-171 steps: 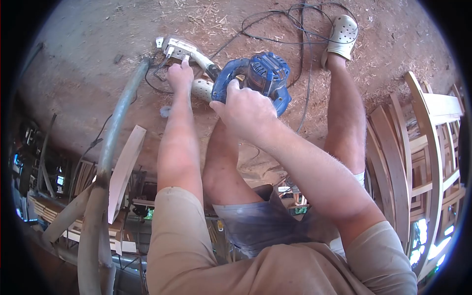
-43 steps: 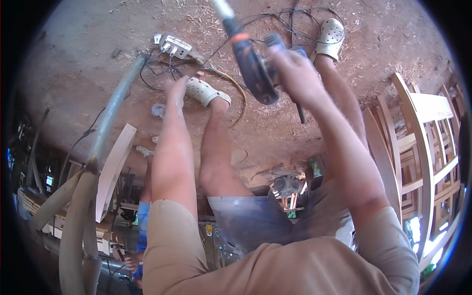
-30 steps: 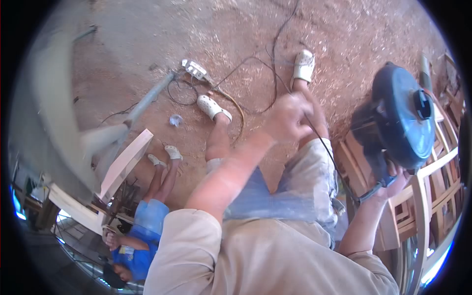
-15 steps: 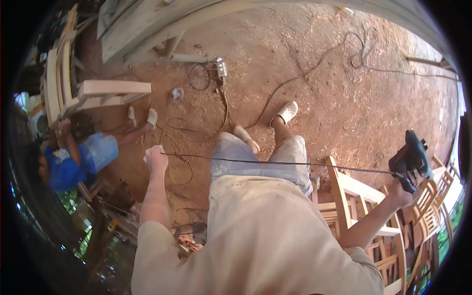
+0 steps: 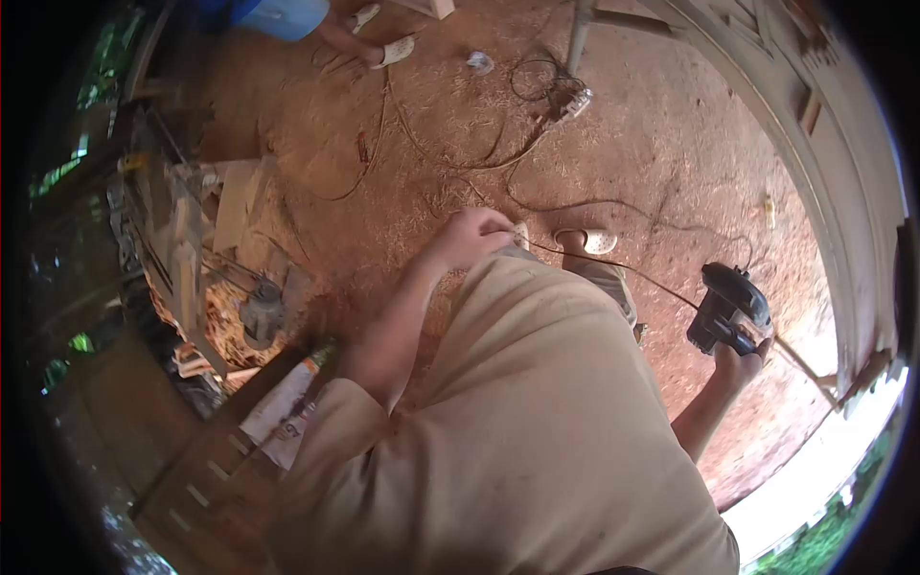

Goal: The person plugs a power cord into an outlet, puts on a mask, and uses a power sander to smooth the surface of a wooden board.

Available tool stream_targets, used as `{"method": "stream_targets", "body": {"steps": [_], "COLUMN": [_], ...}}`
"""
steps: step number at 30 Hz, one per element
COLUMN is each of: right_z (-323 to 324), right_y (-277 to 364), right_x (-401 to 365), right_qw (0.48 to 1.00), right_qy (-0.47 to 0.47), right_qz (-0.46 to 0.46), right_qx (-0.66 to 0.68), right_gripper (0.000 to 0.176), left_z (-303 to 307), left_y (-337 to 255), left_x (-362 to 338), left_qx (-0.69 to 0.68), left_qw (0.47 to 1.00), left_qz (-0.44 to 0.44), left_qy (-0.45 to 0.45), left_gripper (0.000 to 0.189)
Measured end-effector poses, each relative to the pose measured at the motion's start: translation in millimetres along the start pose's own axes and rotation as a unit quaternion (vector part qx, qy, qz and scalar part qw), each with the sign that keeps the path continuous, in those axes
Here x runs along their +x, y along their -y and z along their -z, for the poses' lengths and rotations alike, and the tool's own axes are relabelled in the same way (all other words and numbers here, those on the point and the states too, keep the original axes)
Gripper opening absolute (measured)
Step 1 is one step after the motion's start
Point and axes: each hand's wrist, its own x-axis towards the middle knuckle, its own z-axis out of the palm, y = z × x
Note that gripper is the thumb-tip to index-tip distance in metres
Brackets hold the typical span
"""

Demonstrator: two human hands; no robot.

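My right hand (image 5: 740, 359) is wrapped around the handle of a dark corded power tool (image 5: 719, 316), held out to my right above the ground. Its exact kind is hard to make out. From the tool a black power cord (image 5: 652, 280) runs leftward across my front to my left hand (image 5: 476, 240). That hand is closed on the cord just ahead of my shirt, fingers curled; the grip itself is partly hidden.
Beyond my feet, a power strip (image 5: 575, 103) lies on the dirt floor with looped cables (image 5: 460, 165). A person in blue shorts (image 5: 283, 14) stands at upper left. Timber and a machine (image 5: 261, 311) among wood shavings are at left. A wooden structure (image 5: 815, 163) curves along the right.
My view has turned, and the chair frames at right have left it. The left hand has come in from far left toward my body, and the cord between my hands spans less distance.
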Motion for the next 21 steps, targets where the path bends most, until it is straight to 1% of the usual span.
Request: {"method": "stream_targets", "body": {"steps": [1, 2, 3, 4, 5, 6, 7, 8, 9, 11, 12, 14, 16, 19, 21], "right_z": [-17, -26, -31, -39, -48, -54, -59, -64, -67, -73, -72, -82, -82, -83, -81], "right_y": [-17, -26, -35, -43, -52, -58, -64, -71, -76, -91, -94, -110, -113, -103, -92], "right_x": [-14, -21, -27, -33, -39, -47, -55, -64, -72, -79, -84, -88, -87, -75, -69], "right_qw": [0.997, 0.995, 0.994, 0.989, 0.983, 0.979, 0.977, 0.973, 0.968, 0.962, 0.955, 0.947, 0.952, 0.956, 0.957], "right_qy": [-0.021, -0.005, 0.013, 0.057, 0.102, 0.131, 0.141, 0.155, 0.169, 0.18, 0.189, 0.204, 0.172, 0.151, 0.152], "right_qz": [0.034, 0.022, 0.017, 0.018, 0.019, 0.006, 0.002, -0.015, -0.031, -0.024, -0.032, -0.045, -0.057, -0.068, -0.059], "right_qx": [-0.069, -0.096, -0.108, -0.134, -0.154, -0.153, -0.157, -0.171, -0.184, -0.205, -0.226, -0.242, -0.248, -0.243, -0.242], "right_gripper": [0.039, 0.039, 0.039, 0.039, 0.04, 0.041, 0.041, 0.041, 0.041, 0.04, 0.039, 0.038, 0.037, 0.038, 0.038], "left_z": [-1, -3, -6, -9, -39, -29, -18, -11, -14, -20, -23, -20, -22, -28, -32], "left_y": [-39, -68, -77, -98, -110, -131, -153, -167, -168, -171, -174, -181, -184, -192, -198], "left_x": [-31, -60, -77, -99, -112, -136, -161, -180, -193, -204, -206, -208, -207, -197, -189], "left_qx": [-0.064, -0.123, -0.159, -0.27, -0.445, -0.442, -0.446, -0.444, -0.439, -0.423, -0.418, -0.409, -0.404, -0.384, -0.374], "left_qw": [0.995, 0.982, 0.933, 0.853, 0.643, 0.641, 0.57, 0.495, 0.496, 0.446, 0.44, 0.433, 0.426, 0.415, 0.404], "left_qz": [-0.067, -0.137, -0.311, -0.416, -0.6, -0.607, -0.656, -0.694, -0.699, -0.769, -0.776, -0.778, -0.778, -0.774, -0.762], "left_qy": [0.026, 0.047, 0.082, 0.16, 0.17, 0.159, 0.216, 0.274, 0.269, 0.176, 0.172, 0.2, 0.224, 0.285, 0.342], "left_gripper": [0.024, 0.016, 0.015, 0.025, 0.031, 0.031, 0.026, 0.029, 0.029, 0.038, 0.038, 0.037, 0.037, 0.036, 0.035]}}
